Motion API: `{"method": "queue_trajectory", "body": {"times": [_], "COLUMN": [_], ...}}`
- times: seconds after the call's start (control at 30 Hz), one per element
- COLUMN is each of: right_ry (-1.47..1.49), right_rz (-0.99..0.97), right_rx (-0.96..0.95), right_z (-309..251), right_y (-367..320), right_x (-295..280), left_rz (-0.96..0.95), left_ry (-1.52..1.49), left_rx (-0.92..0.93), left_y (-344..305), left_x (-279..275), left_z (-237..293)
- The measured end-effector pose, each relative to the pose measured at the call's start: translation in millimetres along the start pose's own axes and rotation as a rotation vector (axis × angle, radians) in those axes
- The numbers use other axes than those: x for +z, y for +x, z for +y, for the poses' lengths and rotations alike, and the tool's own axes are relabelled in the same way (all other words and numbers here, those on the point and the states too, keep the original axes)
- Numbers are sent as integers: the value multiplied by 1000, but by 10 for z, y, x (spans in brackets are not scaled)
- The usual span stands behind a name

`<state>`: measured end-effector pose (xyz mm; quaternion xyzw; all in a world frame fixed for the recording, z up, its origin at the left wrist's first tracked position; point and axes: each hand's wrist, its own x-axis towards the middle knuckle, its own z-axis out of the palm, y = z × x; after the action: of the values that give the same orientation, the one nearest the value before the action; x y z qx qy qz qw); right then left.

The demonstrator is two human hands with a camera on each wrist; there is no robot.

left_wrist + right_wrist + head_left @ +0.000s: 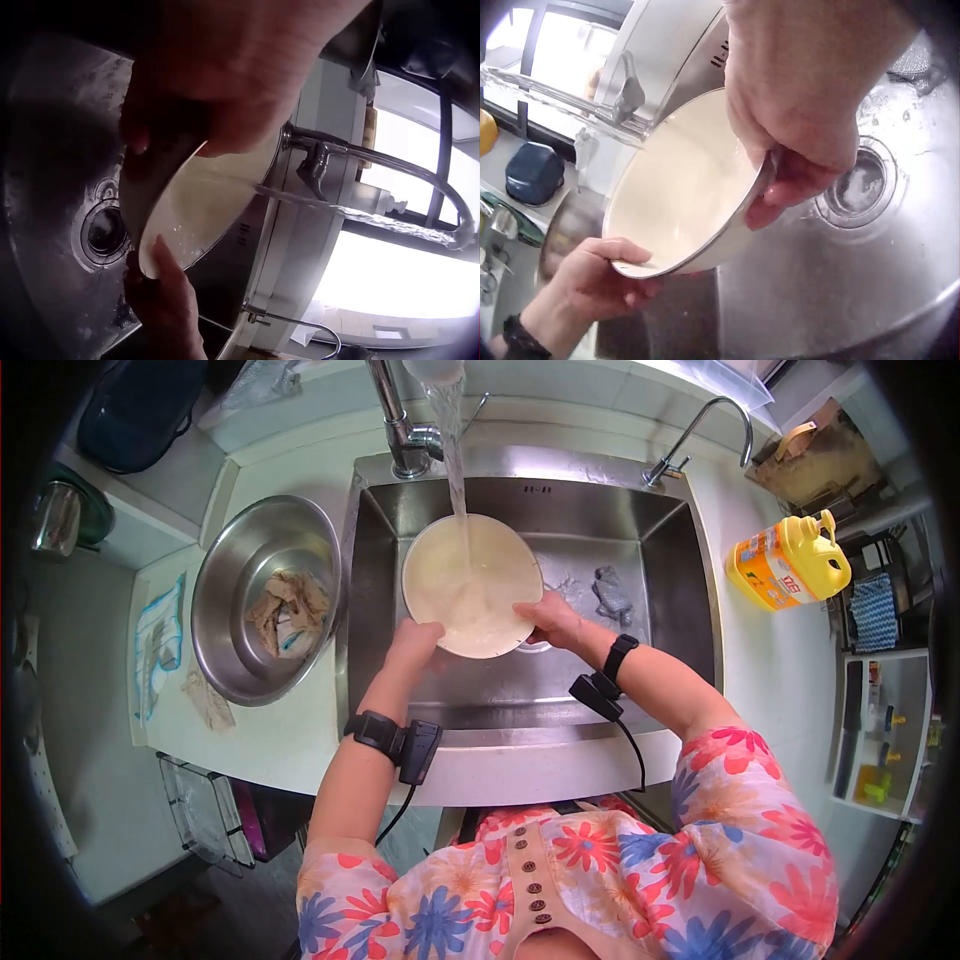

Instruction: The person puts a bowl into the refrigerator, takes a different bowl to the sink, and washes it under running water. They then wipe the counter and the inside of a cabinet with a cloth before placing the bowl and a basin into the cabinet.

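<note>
A cream bowl (470, 575) with a thin dark rim is held over the steel sink (600, 690). Water (455, 460) pours from the faucet (400, 435) into it. My left hand (413, 647) grips the rim on the near left, thumb inside. On the near right, my right hand (550, 620) holds the rim with its thumb on top and fingers curled beneath, as the right wrist view shows. Seen from the right wrist, the bowl (682, 187) is held clear of the drain (859, 187).
A steel basin (215, 610) with crumpled cloths (290, 610) stands left of the sink. To the right is a yellow detergent jug (790, 560). A grey scrubber (612, 595) lies in the sink. A second, thin faucet (700, 435) rises at the back right.
</note>
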<state>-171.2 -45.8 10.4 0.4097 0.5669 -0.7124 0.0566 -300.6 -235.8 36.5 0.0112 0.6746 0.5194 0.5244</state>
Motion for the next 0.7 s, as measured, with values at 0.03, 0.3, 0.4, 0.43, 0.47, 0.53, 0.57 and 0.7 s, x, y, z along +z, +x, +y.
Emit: {"method": "queue_trajectory", "body": {"times": [0.03, 0.3, 0.4, 0.43, 0.47, 0.53, 0.57, 0.7], "right_ry": [-40, -824, -1018, -915, -916, -408, -421, -1152], "right_rz": [23, 287, 346, 304, 303, -137, -140, 71], "right_rx": [16, -442, -600, -529, -531, -79, -80, -399], "right_z": [4, -366, -380, -382, -369, -372, -460, -879], "right_y": [13, 697, 648, 569, 397, 26, -12, 260], "right_x": [23, -73, -25, -5, 30, 77, 67, -159], "left_rz": [37, 191, 69, 71, 73, 100, 125, 54], "left_ry": [34, -9, -200, -267, -333, -348, -372, -396], "left_rx": [28, 207, 89, 100, 112, 106, 100, 96], "left_y": [26, -28, -57, -53, -50, -49, -40, -31], "left_x": [3, -16, -54, -46, -45, -71, -79, -144], "left_z": [-17, -57, -87, -112, -133, -150, -158, -180]}}
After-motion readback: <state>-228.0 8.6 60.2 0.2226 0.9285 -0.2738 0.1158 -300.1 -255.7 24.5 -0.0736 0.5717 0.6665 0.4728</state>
